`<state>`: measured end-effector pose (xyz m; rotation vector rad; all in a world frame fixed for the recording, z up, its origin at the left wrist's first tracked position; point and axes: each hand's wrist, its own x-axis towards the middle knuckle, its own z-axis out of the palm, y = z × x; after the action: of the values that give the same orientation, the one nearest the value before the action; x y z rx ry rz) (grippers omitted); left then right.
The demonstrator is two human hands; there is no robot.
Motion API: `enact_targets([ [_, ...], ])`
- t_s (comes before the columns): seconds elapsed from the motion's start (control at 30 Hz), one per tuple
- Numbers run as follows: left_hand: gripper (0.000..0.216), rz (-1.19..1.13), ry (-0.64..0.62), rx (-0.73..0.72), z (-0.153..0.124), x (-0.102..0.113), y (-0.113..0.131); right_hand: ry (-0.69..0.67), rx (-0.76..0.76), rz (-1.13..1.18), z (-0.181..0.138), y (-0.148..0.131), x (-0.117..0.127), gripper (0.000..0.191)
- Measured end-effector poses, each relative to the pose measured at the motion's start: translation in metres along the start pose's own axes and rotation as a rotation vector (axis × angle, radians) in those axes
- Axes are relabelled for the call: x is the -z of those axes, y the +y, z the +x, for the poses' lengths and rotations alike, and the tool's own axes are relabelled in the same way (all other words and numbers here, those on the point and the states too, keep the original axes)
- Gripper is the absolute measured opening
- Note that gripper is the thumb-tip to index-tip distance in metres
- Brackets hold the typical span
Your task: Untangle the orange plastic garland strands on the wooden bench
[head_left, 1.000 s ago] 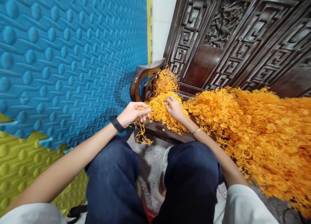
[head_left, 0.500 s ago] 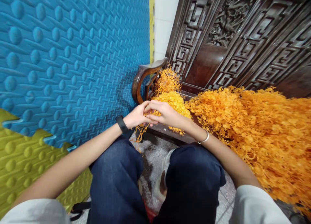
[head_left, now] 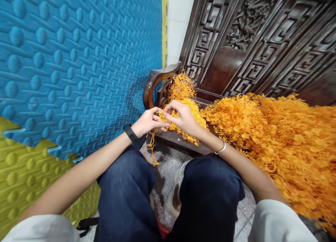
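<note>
My left hand [head_left: 147, 122] and my right hand [head_left: 181, 117] meet at the left end of a dark wooden bench [head_left: 183, 144]. Both pinch a strand of orange plastic pieces [head_left: 152, 146] that dangles below the bench edge. Just behind the hands lies a small orange heap [head_left: 193, 112]. A looser tangle of orange strands [head_left: 181, 86] rests against the armrest [head_left: 154, 82]. A large orange pile [head_left: 283, 140] covers the seat to the right. A black band circles my left wrist, a thin bangle my right.
A blue embossed foam mat [head_left: 78, 60] stands as a wall on the left, with a yellow-green mat [head_left: 28, 165] below it. The carved dark bench back [head_left: 249, 39] rises behind. My knees in dark trousers [head_left: 207, 189] are over a speckled floor [head_left: 168, 165].
My right hand left the small heap and came to the left hand; both now pinch the hanging strand slightly higher. The view shifted a little.
</note>
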<state>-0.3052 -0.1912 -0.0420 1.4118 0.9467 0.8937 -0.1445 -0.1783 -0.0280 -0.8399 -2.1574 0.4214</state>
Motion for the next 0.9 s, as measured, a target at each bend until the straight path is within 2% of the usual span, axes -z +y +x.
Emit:
enact_targets([
  [0.07, 0.035, 0.036, -0.015, -0.044, -0.001, 0.002, 0.001, 0.090, -0.094, 0.081, 0.001, 0.002, 0.003, 0.007],
  [0.13, 0.033, 0.063, -0.002, -0.100, -0.001, 0.002, 0.002, 0.128, -0.194, 0.191, 0.002, 0.005, 0.005, 0.007],
  [0.2, 0.035, 0.077, 0.022, -0.133, -0.001, 0.002, 0.002, 0.130, -0.263, 0.302, 0.003, 0.009, 0.005, 0.009],
  [0.37, 0.031, 0.051, 0.072, -0.126, 0.001, 0.000, 0.000, 0.075, -0.330, 0.485, 0.004, 0.012, 0.001, 0.017],
  [0.53, 0.033, 0.042, 0.056, -0.102, 0.001, 0.001, -0.001, 0.049, -0.363, 0.531, 0.003, 0.014, 0.002, 0.023],
  [0.77, 0.027, 0.161, 0.080, -0.137, 0.003, -0.004, 0.007, 0.156, -0.404, 0.461, 0.005, 0.018, 0.001, 0.020],
  [0.83, 0.026, 0.187, 0.092, -0.149, 0.001, -0.008, 0.009, 0.257, -0.405, 0.419, 0.007, 0.024, 0.009, 0.013],
  [0.9, 0.027, 0.216, 0.070, -0.131, -0.003, -0.010, 0.011, 0.490, -0.431, 0.368, 0.008, 0.038, 0.023, 0.009],
])
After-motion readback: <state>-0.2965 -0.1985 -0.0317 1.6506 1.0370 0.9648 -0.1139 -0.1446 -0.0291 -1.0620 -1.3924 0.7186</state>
